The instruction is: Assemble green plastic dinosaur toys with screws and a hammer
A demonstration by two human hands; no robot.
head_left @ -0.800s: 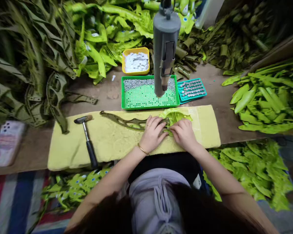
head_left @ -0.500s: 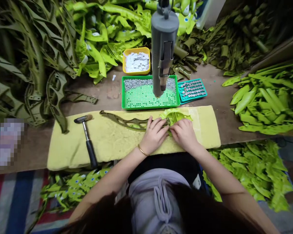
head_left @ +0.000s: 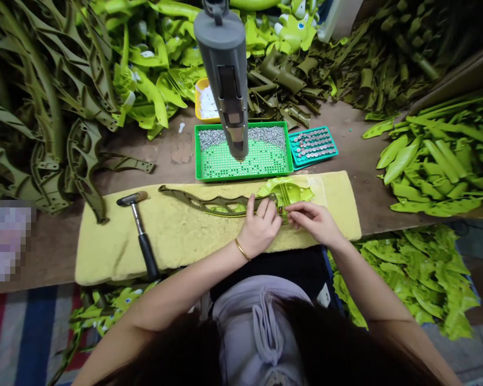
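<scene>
Left of grip: hammer [head_left: 139,230] lying on the yellow pad [head_left: 112,252]; handle toward the person.
Left hand [head_left: 260,228]: fingers apart, pressing flat on the olive strip [head_left: 221,206]; no clamp.
Grip: right thumb and forefinger together, pinching the green piece [head_left: 293,192] where the strip's end overlaps it.
Right hand [head_left: 312,222]: beside the left, not touching it.
Work: strip and piece lie flat on the pad, under both hands.
Beyond grip: green tray [head_left: 241,177] of studs [head_left: 241,136]; press [head_left: 225,69] over it; teal tray [head_left: 306,161] just right.
</scene>
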